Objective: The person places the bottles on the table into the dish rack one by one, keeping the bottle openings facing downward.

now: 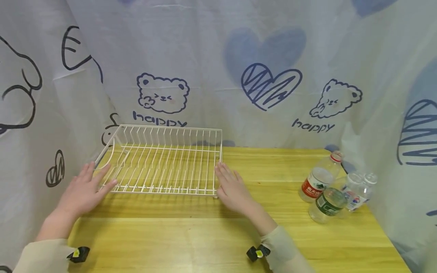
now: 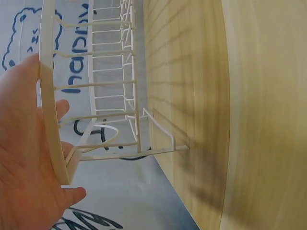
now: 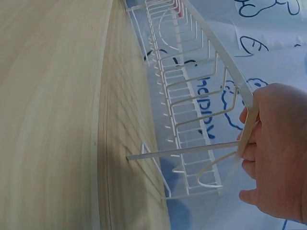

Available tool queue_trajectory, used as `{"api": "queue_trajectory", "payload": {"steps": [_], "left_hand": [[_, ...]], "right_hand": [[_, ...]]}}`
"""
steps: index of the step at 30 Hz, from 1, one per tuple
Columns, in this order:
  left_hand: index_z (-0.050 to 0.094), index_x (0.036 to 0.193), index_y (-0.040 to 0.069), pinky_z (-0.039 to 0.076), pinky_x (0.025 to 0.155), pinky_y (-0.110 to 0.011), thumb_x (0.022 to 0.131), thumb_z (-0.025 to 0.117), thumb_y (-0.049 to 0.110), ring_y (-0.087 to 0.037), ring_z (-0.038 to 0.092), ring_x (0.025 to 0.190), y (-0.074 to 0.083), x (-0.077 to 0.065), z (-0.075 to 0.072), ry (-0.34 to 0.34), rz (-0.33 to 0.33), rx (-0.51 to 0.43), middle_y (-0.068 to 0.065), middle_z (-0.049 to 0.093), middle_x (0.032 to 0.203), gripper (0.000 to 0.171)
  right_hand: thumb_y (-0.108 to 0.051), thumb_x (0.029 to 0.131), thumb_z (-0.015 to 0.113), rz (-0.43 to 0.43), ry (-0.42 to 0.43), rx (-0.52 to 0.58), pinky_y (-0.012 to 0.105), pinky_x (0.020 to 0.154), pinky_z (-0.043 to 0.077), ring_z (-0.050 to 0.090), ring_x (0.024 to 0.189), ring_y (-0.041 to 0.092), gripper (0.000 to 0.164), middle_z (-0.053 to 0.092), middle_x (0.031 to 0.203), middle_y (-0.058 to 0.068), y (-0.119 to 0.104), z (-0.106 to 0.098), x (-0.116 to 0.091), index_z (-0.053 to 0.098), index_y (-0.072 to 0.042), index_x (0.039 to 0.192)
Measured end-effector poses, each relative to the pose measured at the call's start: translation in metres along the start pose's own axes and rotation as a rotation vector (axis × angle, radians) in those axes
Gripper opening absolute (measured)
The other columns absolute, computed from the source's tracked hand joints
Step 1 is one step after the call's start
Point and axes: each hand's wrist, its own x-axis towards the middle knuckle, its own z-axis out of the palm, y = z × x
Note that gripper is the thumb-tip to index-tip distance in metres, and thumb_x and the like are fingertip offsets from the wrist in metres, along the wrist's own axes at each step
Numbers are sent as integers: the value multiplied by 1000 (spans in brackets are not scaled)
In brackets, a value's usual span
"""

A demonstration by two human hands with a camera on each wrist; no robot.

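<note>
table [image 1: 191,239] beneath white rack [image 1: 159,167]

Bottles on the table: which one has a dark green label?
The frontmost bottle; the left bottle has a mostly red label, neither right-hand bottle shows green.

Dish rack [image 2: 47,91] reads as smooth white-coated metal wire, satin finish, on a smooth wood-grain tabletop [image 1: 205,235] with slight sheen; backdrop [image 1: 211,94] looks like creased, mostly matt cloth, bottles [image 1: 322,176] clear glossy plastic with smooth printed labels [image 1: 311,186], sleeves [image 1: 44,258] matt cloth.
</note>
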Motion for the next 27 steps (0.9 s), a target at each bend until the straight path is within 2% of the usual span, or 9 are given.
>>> {"api": "queue_trajectory", "payload": {"steps": [4, 7, 15, 22, 27], "left_hand": [[9, 158, 21, 4, 108, -78, 101, 34, 57, -50, -9, 147, 8, -2, 2, -10, 12, -17, -29, -9, 159, 72], [8, 158, 21, 3, 109, -77, 100, 36, 57, -48, -7, 148, 15, -3, 3, -18, 30, -24, -27, -7, 161, 74], [13, 158, 19, 14, 112, -72, 98, 42, 57, -48, 11, 148, 35, -1, 10, -18, 117, 9, -24, 4, 163, 77], [11, 158, 25, 13, 116, -69, 98, 43, 58, -45, 10, 149, 56, 5, 18, -20, 162, 1, -19, 1, 164, 76], [12, 158, 25, 11, 117, -68, 98, 42, 58, -44, 8, 150, 71, 10, 24, -12, 178, -2, -17, 0, 164, 75]], "right_hand": [[-25, 99, 32, -8, 2, -4, 49, 124, 6, 7, 153, 23, 62, 8, 165, 5, 14, -6, -10, 12, -10, 156], [-22, 98, 35, -16, 21, -7, 50, 124, 10, 11, 153, 26, 62, 13, 165, 8, 25, -12, -20, 15, -9, 156], [-14, 96, 43, 0, 67, 48, 54, 123, 13, 15, 152, 31, 62, 18, 163, 10, 54, -24, -45, 23, -4, 154], [-11, 94, 42, 36, 84, 63, 56, 123, 12, 16, 151, 35, 63, 18, 163, 13, 77, -28, -62, 23, -2, 154], [-14, 98, 42, 73, 81, 63, 56, 123, 11, 16, 151, 36, 61, 19, 163, 15, 86, -34, -72, 21, -3, 154]]}}
